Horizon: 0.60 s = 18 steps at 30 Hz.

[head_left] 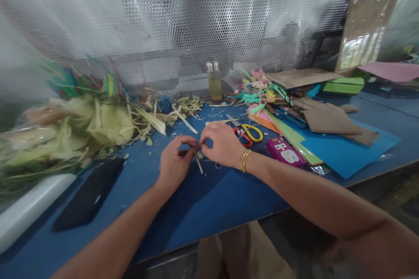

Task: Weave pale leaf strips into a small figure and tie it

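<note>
Over the middle of the blue table, my left hand [174, 158] pinches a small strip of pale dried husk [199, 163] between thumb and fingertips. The strip's free end hangs down toward the table. My right hand [220, 143], with a gold bracelet [245, 160] on its wrist, is closed in a pinch at the top of the same piece. What exactly its fingertips grip is too small to make out. Just beyond the right hand lie red-handled scissors [244, 137] and yellow-handled scissors [253, 132].
Dried husks [113, 124] are heaped at the left, near a black pouch [90, 194] and a white long box [34, 209]. A glass bottle [214, 83] stands by the perforated metal screen [196, 30]. Rightward are a purple power socket [285, 152], blue paper [347, 152] and cardboard [330, 115].
</note>
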Each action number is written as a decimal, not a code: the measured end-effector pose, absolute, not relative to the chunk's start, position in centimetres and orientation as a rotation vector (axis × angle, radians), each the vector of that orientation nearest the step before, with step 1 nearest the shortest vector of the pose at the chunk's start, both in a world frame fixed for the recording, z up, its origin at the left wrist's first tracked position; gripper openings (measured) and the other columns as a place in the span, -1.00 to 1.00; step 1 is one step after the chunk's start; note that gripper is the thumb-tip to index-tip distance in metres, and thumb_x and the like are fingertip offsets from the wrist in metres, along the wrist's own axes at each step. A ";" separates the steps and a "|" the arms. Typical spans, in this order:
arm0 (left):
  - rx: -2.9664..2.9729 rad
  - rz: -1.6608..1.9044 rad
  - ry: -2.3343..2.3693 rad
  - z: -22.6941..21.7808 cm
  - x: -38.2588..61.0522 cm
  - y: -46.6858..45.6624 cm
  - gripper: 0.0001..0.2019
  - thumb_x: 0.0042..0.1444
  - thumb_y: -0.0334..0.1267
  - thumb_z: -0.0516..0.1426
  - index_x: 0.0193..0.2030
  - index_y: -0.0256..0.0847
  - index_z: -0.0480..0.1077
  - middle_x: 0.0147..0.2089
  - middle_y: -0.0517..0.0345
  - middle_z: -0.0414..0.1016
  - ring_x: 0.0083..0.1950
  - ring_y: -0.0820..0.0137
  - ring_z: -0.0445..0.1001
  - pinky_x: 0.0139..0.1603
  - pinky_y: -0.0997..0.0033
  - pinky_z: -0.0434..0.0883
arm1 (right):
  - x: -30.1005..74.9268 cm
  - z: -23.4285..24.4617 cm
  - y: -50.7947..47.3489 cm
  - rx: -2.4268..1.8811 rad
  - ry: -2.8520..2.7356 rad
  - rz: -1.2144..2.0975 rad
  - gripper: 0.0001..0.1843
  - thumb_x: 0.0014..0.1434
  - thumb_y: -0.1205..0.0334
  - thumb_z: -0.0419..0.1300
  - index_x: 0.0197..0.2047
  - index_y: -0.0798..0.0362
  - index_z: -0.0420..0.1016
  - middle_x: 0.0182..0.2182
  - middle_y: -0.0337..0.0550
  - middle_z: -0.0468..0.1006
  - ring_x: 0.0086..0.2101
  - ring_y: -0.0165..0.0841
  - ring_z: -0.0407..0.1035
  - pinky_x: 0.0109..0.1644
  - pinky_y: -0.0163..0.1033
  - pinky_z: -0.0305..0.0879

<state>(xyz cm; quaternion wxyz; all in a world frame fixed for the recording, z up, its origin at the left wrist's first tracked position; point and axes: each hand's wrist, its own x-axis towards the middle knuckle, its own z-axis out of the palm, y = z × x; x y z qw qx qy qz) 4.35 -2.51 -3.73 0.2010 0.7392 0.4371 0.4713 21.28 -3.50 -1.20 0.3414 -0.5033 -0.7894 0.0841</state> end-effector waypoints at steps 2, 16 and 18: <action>2.059 1.311 1.222 -3.7 4.3 -2.5 -0.91 0.04 -0.31 0.13 -0.28 -0.17 0.41 -0.28 0.15 0.46 -0.24 0.40 0.46 -0.32 0.46 0.49 | 21.3 -0.9 -3.7 -1.337 -2.048 0.200 -0.92 0.05 0.29 0.16 -0.39 0.06 0.48 -0.23 -0.11 0.48 -0.11 -0.26 0.25 0.06 -0.12 0.08; 2.084 1.296 1.308 -3.9 4.2 -2.4 -0.92 0.04 -0.30 0.12 -0.33 -0.17 0.43 -0.30 0.16 0.51 -0.24 0.39 0.47 -0.35 0.49 0.43 | 21.0 -1.5 -3.7 -1.360 -2.081 0.162 -0.88 0.13 0.24 0.17 -0.36 0.03 0.54 -0.25 -0.14 0.49 -0.14 -0.30 0.29 -0.01 -0.19 0.10; 2.113 1.261 1.342 -4.2 4.2 -2.3 -0.93 0.01 -0.32 0.12 -0.37 -0.18 0.44 -0.33 0.16 0.51 -0.26 0.38 0.46 -0.33 0.47 0.42 | 20.8 -1.9 -3.7 -1.428 -2.074 0.258 -0.89 0.12 0.26 0.17 -0.35 0.05 0.53 -0.29 -0.14 0.48 -0.22 -0.35 0.32 -0.10 -0.25 0.15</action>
